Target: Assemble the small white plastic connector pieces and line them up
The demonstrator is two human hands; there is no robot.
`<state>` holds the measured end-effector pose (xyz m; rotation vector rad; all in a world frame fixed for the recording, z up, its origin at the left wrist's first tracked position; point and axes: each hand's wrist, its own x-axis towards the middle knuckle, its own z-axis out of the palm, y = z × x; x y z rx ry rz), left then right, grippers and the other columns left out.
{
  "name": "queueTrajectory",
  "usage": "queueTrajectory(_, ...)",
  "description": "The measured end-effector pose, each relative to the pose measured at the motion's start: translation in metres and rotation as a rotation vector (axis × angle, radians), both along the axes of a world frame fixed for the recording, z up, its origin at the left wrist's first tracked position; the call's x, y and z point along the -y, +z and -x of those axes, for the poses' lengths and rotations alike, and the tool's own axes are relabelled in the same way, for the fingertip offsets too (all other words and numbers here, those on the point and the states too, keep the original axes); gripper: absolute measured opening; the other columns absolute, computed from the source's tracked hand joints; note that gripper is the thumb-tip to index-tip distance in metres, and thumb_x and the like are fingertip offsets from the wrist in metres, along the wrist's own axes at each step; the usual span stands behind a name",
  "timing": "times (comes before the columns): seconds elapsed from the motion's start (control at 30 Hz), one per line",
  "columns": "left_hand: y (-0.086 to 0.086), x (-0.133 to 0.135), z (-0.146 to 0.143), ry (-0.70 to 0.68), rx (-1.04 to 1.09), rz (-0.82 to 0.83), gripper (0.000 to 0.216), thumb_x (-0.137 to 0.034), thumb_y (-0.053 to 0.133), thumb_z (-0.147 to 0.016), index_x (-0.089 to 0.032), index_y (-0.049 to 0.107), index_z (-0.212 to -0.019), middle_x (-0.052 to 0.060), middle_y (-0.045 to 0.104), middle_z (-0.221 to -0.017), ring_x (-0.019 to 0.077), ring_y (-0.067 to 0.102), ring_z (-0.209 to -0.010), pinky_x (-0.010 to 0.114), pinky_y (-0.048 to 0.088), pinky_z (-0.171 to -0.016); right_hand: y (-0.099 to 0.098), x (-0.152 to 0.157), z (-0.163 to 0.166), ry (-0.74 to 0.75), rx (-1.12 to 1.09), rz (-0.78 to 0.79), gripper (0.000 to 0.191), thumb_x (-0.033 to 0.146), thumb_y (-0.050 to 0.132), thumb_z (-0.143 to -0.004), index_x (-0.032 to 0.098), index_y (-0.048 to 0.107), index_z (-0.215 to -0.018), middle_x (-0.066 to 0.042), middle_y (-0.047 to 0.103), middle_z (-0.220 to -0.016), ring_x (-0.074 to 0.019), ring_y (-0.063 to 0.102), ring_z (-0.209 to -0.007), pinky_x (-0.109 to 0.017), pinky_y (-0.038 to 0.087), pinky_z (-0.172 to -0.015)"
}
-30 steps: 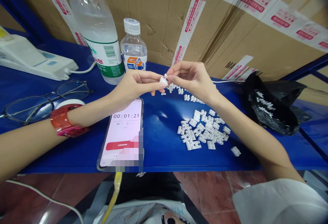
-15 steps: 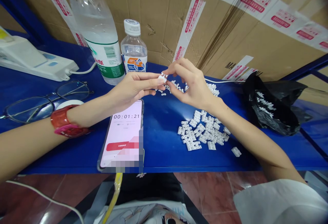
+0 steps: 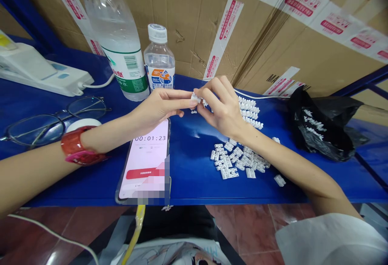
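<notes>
Between the thumb and forefinger of my left hand is a small white plastic connector piece. My right hand has its thumb and fingertips pinched at the piece's right side; whether a smaller part is also between them is hidden. Partly behind the right hand lie rows of tiny white knobbed parts on the blue table. Below the right forearm is a loose pile of white slotted connector pieces, and a single piece lies apart at its right.
A phone showing a timer lies under my left forearm. Two bottles, one large and one small, stand behind it. Glasses and a power strip are on the left, a black plastic bag on the right. Cardboard boxes stand behind.
My right hand has closed in on the held piece and shifted slightly lower, uncovering more rows of tiny parts. The left hand keeps its pinch, and the phone's timer has advanced.
</notes>
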<state>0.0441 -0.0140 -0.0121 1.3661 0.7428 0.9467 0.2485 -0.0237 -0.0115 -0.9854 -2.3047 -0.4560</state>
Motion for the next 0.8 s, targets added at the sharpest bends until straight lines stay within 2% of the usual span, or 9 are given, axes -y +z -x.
queueTrajectory(0.17,0.000,-0.001,0.000,0.040,-0.022,-0.099,0.017,-0.033,0.090,-0.073,-0.024,0.089,-0.086,0.004,0.081,-0.088,0.0151,0.062,-0.075,0.029,0.049,-0.065,0.002,0.000,0.000,0.008,0.028,-0.008,0.025,0.025,0.043,-0.109,0.024,0.066,-0.119,-0.010,0.068,-0.112,-0.0268,0.061,-0.107,-0.051,0.054,-0.095)
queueTrajectory(0.33,0.001,-0.002,0.001,0.055,-0.055,-0.127,0.021,-0.038,0.092,-0.071,-0.023,0.088,-0.085,0.006,0.083,-0.090,0.0199,0.069,-0.082,0.031,0.053,-0.067,0.008,-0.001,-0.003,0.006,0.073,0.046,0.023,0.027,0.043,-0.110,0.026,0.065,-0.118,-0.009,0.067,-0.113,-0.0275,0.060,-0.110,-0.053,0.051,-0.098)
queueTrajectory(0.5,-0.001,-0.006,0.002,0.152,-0.057,-0.165,0.021,-0.032,0.091,-0.074,-0.021,0.087,-0.092,0.006,0.083,-0.092,0.0216,0.073,-0.088,0.030,0.055,-0.068,0.017,-0.010,-0.013,0.056,0.038,0.172,0.017,0.034,0.052,-0.107,0.022,0.064,-0.109,-0.009,0.067,-0.108,-0.0257,0.060,-0.104,-0.046,0.052,-0.095)
queueTrajectory(0.67,-0.001,-0.007,0.001,0.214,-0.048,-0.148,0.020,-0.023,0.090,-0.073,-0.018,0.085,-0.092,0.006,0.084,-0.096,0.0165,0.071,-0.076,0.030,0.054,-0.066,0.001,-0.023,-0.017,0.068,0.179,0.385,0.012,0.021,0.055,-0.104,0.017,0.066,-0.106,-0.010,0.070,-0.104,-0.0259,0.060,-0.101,-0.041,0.050,-0.093)
queueTrajectory(0.8,0.002,-0.003,-0.001,0.195,-0.067,-0.153,0.021,-0.018,0.087,-0.074,-0.016,0.084,-0.095,0.008,0.084,-0.098,0.0179,0.073,-0.078,0.032,0.056,-0.069,-0.014,-0.027,-0.013,0.092,0.277,0.451,0.023,0.017,0.047,-0.105,0.014,0.070,-0.108,-0.014,0.070,-0.108,-0.0271,0.060,-0.102,-0.042,0.049,-0.095)
